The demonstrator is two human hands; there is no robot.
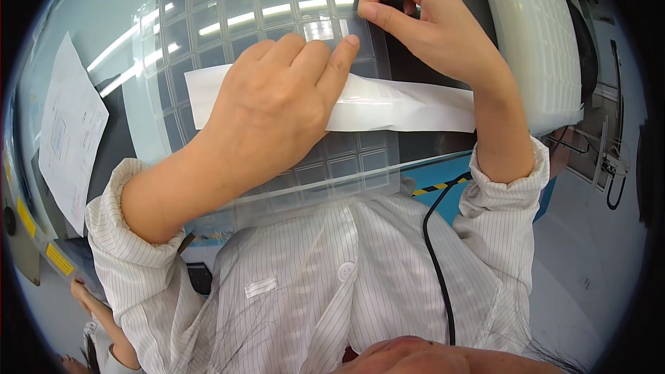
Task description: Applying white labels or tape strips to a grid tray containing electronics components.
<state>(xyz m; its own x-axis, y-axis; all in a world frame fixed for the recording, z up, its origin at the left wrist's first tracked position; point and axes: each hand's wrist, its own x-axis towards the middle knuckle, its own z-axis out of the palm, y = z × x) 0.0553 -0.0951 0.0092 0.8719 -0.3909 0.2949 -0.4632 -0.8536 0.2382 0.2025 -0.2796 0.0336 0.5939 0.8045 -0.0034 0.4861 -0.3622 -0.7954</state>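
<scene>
White paper-like strip (409,105) is best kept flat over clear plastic gridded tray (208,19); left hand (277,93) half-curled, right hand (436,24) near-pinched, any hold undeterminable.

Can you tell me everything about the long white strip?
The white strip looks like paper, with a shiny, creased stretch right of the left hand. It runs crosswise over the clear compartment tray, its right part reaching past the tray's edge toward the right forearm. That left hand hides part of it; whether it presses down, I can't tell.
</scene>
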